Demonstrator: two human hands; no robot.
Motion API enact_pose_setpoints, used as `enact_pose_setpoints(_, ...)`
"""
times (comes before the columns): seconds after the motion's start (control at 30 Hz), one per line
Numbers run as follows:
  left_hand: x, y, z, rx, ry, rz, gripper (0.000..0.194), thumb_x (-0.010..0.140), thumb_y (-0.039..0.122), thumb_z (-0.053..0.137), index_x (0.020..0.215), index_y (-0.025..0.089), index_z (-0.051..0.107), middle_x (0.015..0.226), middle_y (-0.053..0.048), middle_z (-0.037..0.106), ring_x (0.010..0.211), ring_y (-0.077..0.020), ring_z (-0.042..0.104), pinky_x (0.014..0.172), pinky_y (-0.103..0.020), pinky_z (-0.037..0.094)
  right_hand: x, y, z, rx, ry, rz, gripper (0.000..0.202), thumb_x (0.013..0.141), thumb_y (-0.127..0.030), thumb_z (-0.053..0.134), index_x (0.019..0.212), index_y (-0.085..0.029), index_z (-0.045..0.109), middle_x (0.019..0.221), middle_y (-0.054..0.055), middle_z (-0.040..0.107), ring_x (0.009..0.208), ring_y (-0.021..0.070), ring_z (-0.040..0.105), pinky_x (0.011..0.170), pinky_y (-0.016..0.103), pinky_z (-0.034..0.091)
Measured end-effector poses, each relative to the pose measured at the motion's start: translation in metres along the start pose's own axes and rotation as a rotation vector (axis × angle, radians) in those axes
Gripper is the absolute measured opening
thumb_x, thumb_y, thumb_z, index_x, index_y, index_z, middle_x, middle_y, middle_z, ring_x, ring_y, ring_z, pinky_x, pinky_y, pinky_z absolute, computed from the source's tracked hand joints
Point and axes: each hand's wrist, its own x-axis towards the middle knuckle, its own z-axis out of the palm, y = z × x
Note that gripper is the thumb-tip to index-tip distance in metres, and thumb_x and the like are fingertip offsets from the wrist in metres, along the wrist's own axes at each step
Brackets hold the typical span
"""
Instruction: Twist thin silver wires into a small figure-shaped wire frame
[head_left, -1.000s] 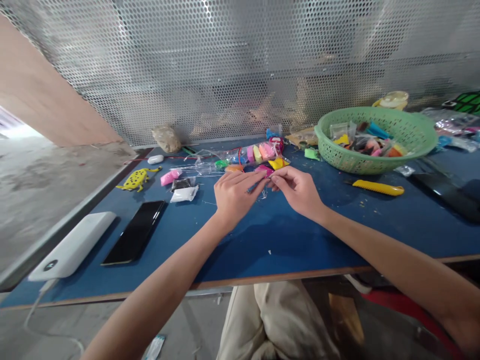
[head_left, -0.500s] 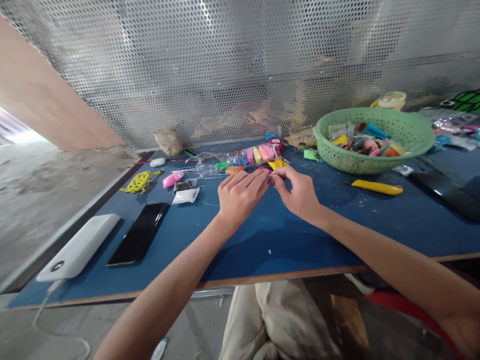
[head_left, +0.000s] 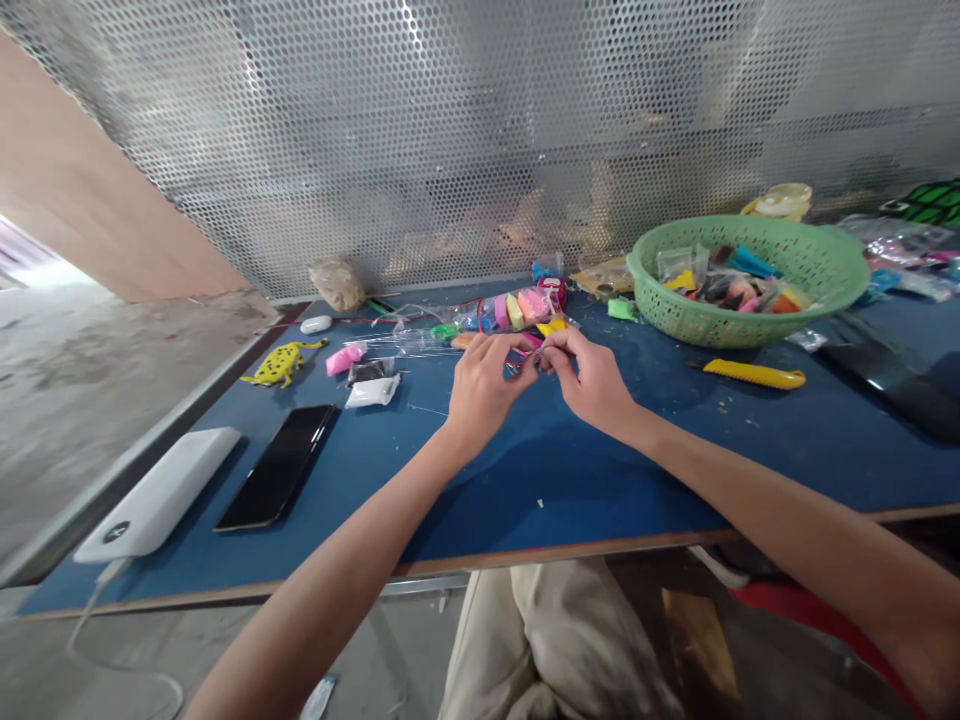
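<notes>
On my feed, the left hand (head_left: 486, 388) and the right hand (head_left: 594, 386) meet over the middle of the blue bench (head_left: 600, 480), thumbs and forefingers pinched at a small dark piece (head_left: 538, 357) between them. Fingertips cover most of it, so I can't tell its shape or which hand bears it. Just beyond, something magenta and something yellow (head_left: 552, 326) show only in part behind the hands.

Towards the far right corner, a green plastic basket (head_left: 731, 328) holds clear packets, a yellow piece, a blue piece, and pink and orange bits; its near wall hides the lower contents from me. Near the far edge, a clear bag (head_left: 491, 308) contains purple, pale yellow, pink and blue lumps (the plastic's glare blurs their outlines). Left of the hands I make out a pink packet (head_left: 346, 359), a black packet (head_left: 369, 373) and a white packet (head_left: 373, 391), close together.

By the near left corner lie a white power bank (head_left: 161, 492), its cable dropping past the edge, and a black phone (head_left: 277, 465). A yellow-handled cutter (head_left: 754, 375) rests on the near side of the basket. At the right, a dark object (head_left: 892, 385) is too dim to name.
</notes>
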Motion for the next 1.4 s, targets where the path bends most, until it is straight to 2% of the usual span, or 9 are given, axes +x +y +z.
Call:
enact_pose_setpoints(0.17,-0.002,0.000,0.005,-0.018,-0.018,0.048,0.011,0.089,0.014,0.064,0.097,0.020,0.060,0.093,-0.003,0.071,0.089,-0.0195,0.061,0.085,-0.034,0.049,0.003,0.001,-0.002,0.038,-0.012,0.032,0.014,0.102,-0.028,0.046,0.095,-0.022,0.056,0.079,0.000,0.065,0.072,0.0145,0.063,0.072,0.029,0.048)
enact_pose_setpoints(0.27,-0.002,0.000,0.006,-0.031,-0.031,0.031,0.010,0.089,0.013,0.063,0.096,0.020,0.059,0.093,-0.003,0.070,0.089,-0.0193,0.060,0.085,-0.034,0.048,0.003,0.003,-0.003,0.050,-0.023,0.057,0.016,0.102,-0.029,0.046,0.094,-0.022,0.056,0.076,0.000,0.064,0.070,0.0141,0.062,0.071,0.029,0.047)
enact_pose_setpoints(0.4,-0.001,0.000,0.002,0.021,-0.121,-0.017,0.006,0.095,0.021,0.061,0.101,0.021,0.061,0.097,-0.003,0.072,0.094,-0.0211,0.060,0.087,-0.036,0.044,0.004,0.008,-0.003,0.046,-0.043,0.067,0.017,0.103,-0.031,0.045,0.094,-0.022,0.057,0.077,0.000,0.064,0.071,0.0146,0.062,0.072,0.029,0.047)
enact_pose_setpoints(0.53,-0.002,0.001,-0.001,0.103,-0.177,-0.075,0.010,0.099,0.029,0.058,0.106,0.025,0.063,0.100,-0.002,0.073,0.099,-0.0240,0.059,0.089,-0.040,0.039,0.004,0.009,-0.002,0.047,-0.052,0.070,0.018,0.103,-0.032,0.045,0.094,-0.022,0.056,0.077,0.000,0.064,0.071,0.0152,0.062,0.072,0.030,0.047)
enact_pose_setpoints(0.9,-0.006,0.007,0.005,-0.178,-0.185,-0.305,0.008,0.099,0.019,0.054,0.105,0.021,0.059,0.104,-0.003,0.072,0.096,-0.0208,0.062,0.085,-0.036,0.043,0.004,0.010,-0.002,0.021,-0.070,0.073,0.020,0.102,-0.034,0.044,0.093,-0.022,0.056,0.076,0.001,0.064,0.070,0.0157,0.061,0.071,0.029,0.046)
enact_pose_setpoints(1.0,-0.006,0.006,0.005,-0.137,-0.178,-0.287,0.008,0.099,0.022,0.054,0.106,0.022,0.059,0.105,-0.004,0.072,0.098,-0.0222,0.062,0.085,-0.037,0.041,0.004,0.010,-0.002,0.012,-0.073,0.061,0.019,0.102,-0.032,0.044,0.093,-0.022,0.056,0.077,0.000,0.064,0.070,0.0156,0.060,0.071,0.028,0.045)
enact_pose_setpoints(1.17,-0.005,0.005,0.003,0.058,-0.213,-0.170,0.014,0.100,0.031,0.056,0.110,0.026,0.063,0.108,-0.002,0.074,0.102,-0.0266,0.058,0.085,-0.040,0.037,0.003,0.011,-0.003,0.035,-0.085,0.065,0.018,0.102,-0.031,0.043,0.094,-0.022,0.056,0.077,0.000,0.063,0.071,0.0154,0.060,0.071,0.028,0.045)
enact_pose_setpoints(1.27,-0.006,0.004,0.002,0.015,-0.232,-0.165,0.017,0.099,0.028,0.056,0.113,0.027,0.065,0.108,-0.002,0.075,0.101,-0.0262,0.058,0.085,-0.041,0.039,0.003,0.012,-0.002,0.039,-0.103,0.065,0.017,0.102,-0.031,0.043,0.095,-0.022,0.056,0.079,0.001,0.064,0.072,0.0156,0.060,0.071,0.028,0.045)
enact_pose_setpoints(1.4,-0.006,0.002,0.004,-0.149,-0.225,-0.258,0.015,0.096,0.023,0.061,0.109,0.025,0.068,0.108,-0.002,0.075,0.095,-0.0226,0.061,0.083,-0.037,0.044,0.003,0.013,-0.002,0.051,-0.104,0.064,0.017,0.102,-0.030,0.044,0.095,-0.022,0.057,0.079,0.000,0.064,0.073,0.0157,0.060,0.072,0.029,0.045)
